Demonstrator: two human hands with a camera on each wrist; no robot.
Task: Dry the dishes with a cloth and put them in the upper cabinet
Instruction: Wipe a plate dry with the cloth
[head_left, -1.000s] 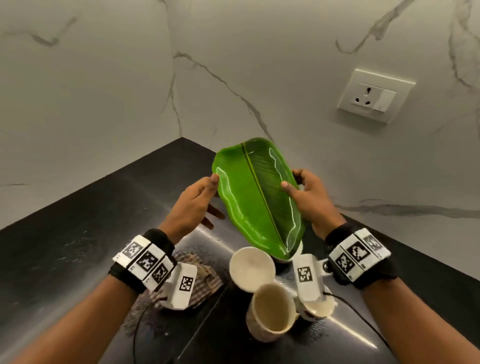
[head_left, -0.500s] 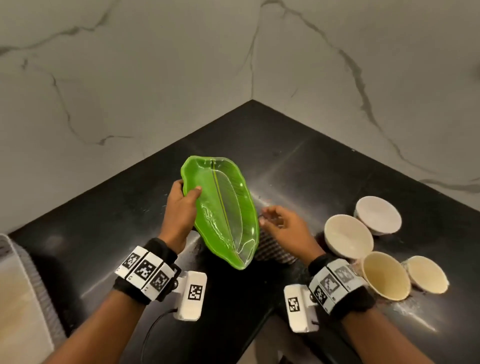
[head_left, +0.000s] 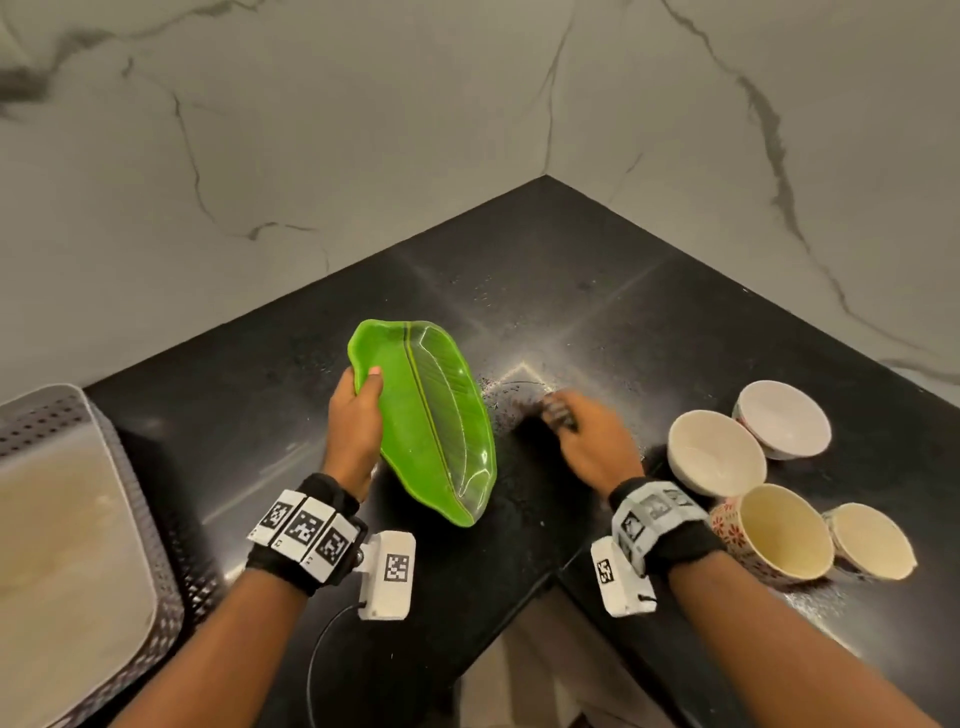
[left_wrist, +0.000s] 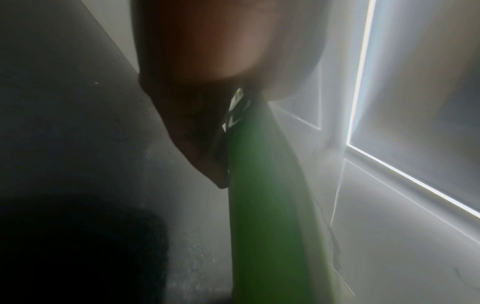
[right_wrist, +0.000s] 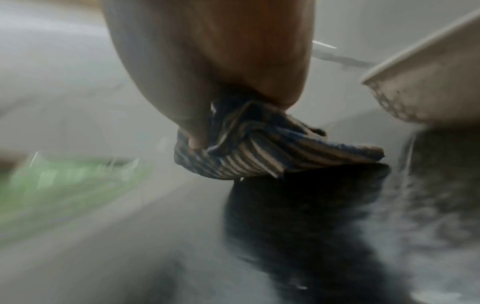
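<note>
Plate (head_left: 434, 415) tilted above counter (head_left: 597, 291), left hand (head_left: 353, 426) grips its rim. Right hand (head_left: 592, 441) clutches cloth (right_wrist: 259, 148) on counter beside bowls (head_left: 717, 452). Step: fetching cloth. Next, probably: lift cloth, wipe plate.

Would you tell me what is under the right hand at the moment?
The right hand grips a bunched striped cloth, lifted just above the black counter. How much cloth is inside the fist is hidden.
</note>
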